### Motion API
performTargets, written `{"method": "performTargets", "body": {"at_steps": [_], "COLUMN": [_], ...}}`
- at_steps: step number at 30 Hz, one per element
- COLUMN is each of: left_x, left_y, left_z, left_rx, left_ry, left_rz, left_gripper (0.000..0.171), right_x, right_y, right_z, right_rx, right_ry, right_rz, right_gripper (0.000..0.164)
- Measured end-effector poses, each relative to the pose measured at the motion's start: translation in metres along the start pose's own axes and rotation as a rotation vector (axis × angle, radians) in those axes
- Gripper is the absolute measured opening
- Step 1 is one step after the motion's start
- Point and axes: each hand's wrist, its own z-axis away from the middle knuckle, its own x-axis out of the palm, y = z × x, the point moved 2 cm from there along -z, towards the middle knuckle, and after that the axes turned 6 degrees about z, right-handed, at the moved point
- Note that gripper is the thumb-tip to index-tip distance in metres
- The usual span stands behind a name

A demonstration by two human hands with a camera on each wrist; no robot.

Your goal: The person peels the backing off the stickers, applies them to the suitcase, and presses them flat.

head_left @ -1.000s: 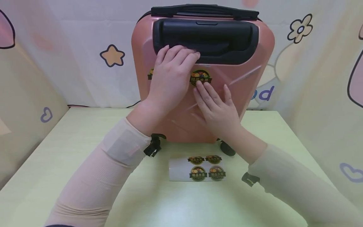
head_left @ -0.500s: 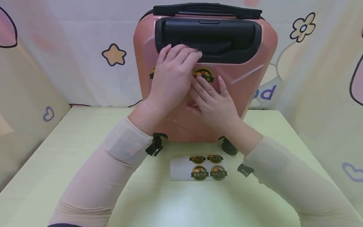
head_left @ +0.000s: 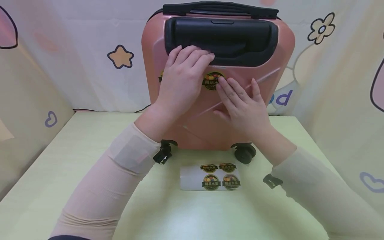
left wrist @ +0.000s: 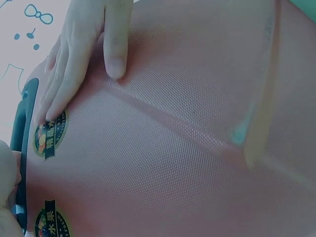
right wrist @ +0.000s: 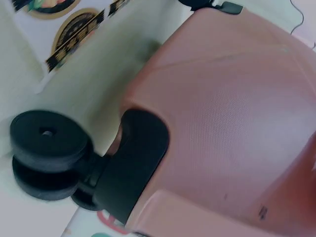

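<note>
A pink hard-shell suitcase [head_left: 192, 130] stands upright on the table, its black handle recess [head_left: 255, 40] near the top. My left hand [head_left: 183, 78] grips the recess's lower edge, its fingertips bent in over the rim and partly hidden. Below the recess, a round fruit sticker [head_left: 211, 81] with a dark banner is on the shell. Straight fingers of my right hand [head_left: 244, 105] press on that sticker's right side and cover part of it. A second sticker [left wrist: 51, 222] shows in the left wrist view; my left hand mostly hides it in the head view.
A white sticker sheet [head_left: 190, 178] with several round stickers lies on the pale table [head_left: 144, 206] before the suitcase. One black caster wheel [head_left: 245, 153] stands at the suitcase's lower right. Behind hangs a patterned cloth [head_left: 81, 66].
My right hand moves left and up across the sticker, then back right to its right side, uncovering its left part. The left hand keeps its place on the recess edge.
</note>
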Motion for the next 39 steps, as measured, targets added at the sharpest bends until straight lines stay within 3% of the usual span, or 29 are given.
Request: {"method": "performTargets", "body": {"at_steps": [3, 7, 12, 18, 25, 32, 39], "left_x": [-0.001, -0.001, -0.002, -0.004, -0.003, -0.001, 0.000], "left_y": [0.000, 0.000, 0.000, 0.000, 0.000, 0.001, 0.000], "left_z": [0.000, 0.000, 0.000, 0.000, 0.001, 0.000, 0.000], "left_rx": [0.007, -0.001, -0.016, -0.034, -0.021, -0.014, -0.022], "left_ry": [0.005, -0.005, -0.021, -0.043, -0.025, -0.028, -0.024], "left_rz": [0.000, 0.003, -0.001, -0.014, 0.001, 0.013, 0.013], "left_gripper": [0.030, 0.030, 0.030, 0.032, 0.031, 0.031, 0.031], "right_x": [0.001, 0.002, 0.001, 0.001, -0.003, -0.007, -0.008], "right_y": [0.003, -0.002, -0.019, -0.029, -0.023, -0.014, -0.002], "right_z": [0.004, 0.006, -0.004, -0.023, -0.025, -0.020, -0.011], "right_rx": [0.023, 0.044, -0.010, -0.078, -0.081, -0.035, 0.078], "right_ry": [0.054, 0.054, 0.066, -0.012, -0.070, -0.046, 0.003], "right_rz": [0.008, -0.022, -0.031, -0.024, 0.048, 0.019, -0.024], "right_gripper": [0.063, 0.067, 0.064, 0.066, 0.067, 0.068, 0.063]}}
